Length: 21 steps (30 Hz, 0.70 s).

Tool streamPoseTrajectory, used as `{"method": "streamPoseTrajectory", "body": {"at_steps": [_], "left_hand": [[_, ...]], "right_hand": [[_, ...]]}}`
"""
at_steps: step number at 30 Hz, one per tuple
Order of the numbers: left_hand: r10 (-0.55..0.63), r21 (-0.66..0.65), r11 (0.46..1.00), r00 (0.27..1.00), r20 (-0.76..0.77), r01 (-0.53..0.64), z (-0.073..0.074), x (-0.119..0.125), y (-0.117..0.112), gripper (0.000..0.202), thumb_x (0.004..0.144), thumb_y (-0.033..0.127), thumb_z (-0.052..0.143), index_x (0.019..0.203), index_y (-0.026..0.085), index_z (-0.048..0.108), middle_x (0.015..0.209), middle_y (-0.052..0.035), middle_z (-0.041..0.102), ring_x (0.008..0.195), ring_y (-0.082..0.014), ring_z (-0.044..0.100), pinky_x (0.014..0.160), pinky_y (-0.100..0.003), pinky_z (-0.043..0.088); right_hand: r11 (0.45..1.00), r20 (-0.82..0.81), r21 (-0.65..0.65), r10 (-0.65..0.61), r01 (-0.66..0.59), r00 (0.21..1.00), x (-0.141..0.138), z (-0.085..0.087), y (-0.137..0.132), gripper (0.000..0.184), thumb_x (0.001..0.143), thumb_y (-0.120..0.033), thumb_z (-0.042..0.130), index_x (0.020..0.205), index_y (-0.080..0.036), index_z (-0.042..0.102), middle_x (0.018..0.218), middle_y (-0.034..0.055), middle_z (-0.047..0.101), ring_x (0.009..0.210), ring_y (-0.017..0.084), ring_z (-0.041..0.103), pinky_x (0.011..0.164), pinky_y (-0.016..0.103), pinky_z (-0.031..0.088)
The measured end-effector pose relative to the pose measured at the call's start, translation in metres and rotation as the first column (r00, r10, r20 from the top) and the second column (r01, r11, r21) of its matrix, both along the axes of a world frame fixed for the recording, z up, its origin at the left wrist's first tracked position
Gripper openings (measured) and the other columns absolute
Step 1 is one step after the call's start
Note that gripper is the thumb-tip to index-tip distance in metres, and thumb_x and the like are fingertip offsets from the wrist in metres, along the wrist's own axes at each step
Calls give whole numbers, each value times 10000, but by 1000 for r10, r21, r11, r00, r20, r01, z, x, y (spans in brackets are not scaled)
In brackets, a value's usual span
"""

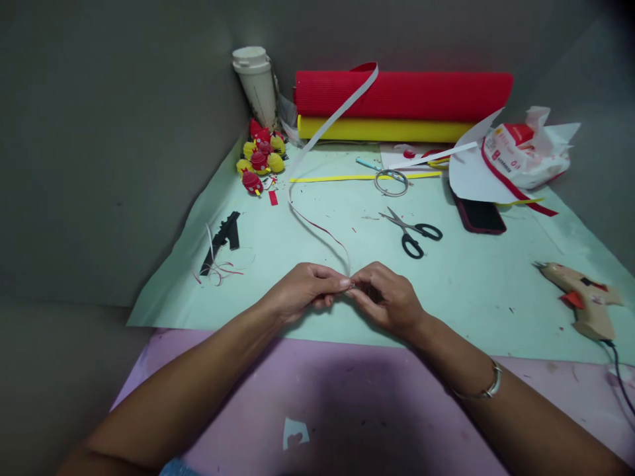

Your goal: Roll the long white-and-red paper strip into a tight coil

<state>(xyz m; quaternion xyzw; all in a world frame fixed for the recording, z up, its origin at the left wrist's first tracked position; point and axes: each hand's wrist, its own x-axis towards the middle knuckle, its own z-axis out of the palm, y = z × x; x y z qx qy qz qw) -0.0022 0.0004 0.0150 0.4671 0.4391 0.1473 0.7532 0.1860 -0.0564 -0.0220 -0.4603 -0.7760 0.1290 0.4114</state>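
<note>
A long, narrow paper strip [322, 130], white on one face and red on the other, arcs up from my fingers and bends over near the back of the table. My left hand [310, 287] pinches its lower end between thumb and fingers. Against those fingertips, my right hand [389, 297] pinches the same end. Between the fingertips shows a tiny part of the strip, possibly curled; its exact shape is too small to make out. Scissors [407, 233] with black handles lie spread apart just beyond my right hand.
Small red and yellow paper figures [260, 158] cluster by a white cup [255, 82]. Red [407, 94] and yellow [387, 129] rolls lie behind a tape ring [391, 183]. A phone [481, 215], tissue pack [526, 155] and glue gun [585, 297] are right; black strips [221, 243] left.
</note>
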Motion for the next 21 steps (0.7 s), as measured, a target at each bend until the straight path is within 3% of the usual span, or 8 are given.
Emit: {"method": "streamPoseTrajectory", "body": {"at_steps": [8,15,21], "left_hand": [[-39,-13,999,999,-5,39,1,-1,2,289,685,399,775,751,126,710,525,23,508,485,-60,391,464,-222,235],[30,-4,1000,999,19,-30,0,2,-1,259,702,383,769,756,137,707,536,27,515,505,-62,396,474,-215,254],[36,-1,999,999,18,-36,0,2,-2,242,709,370,773,757,141,711,538,18,525,504,-66,409,472,-214,267]], "right_hand": [[999,-2,-14,38,-38,999,1,1,0,48,875,-249,604,888,-205,589,778,18,625,641,118,560,554,240,455],[994,23,80,-81,78,996,-3,1,-1,85,859,-258,641,901,-210,584,761,16,634,628,121,552,527,240,444],[995,17,80,-62,61,998,-3,0,-1,59,873,-246,625,854,-205,586,729,8,628,624,116,550,529,236,429]]}}
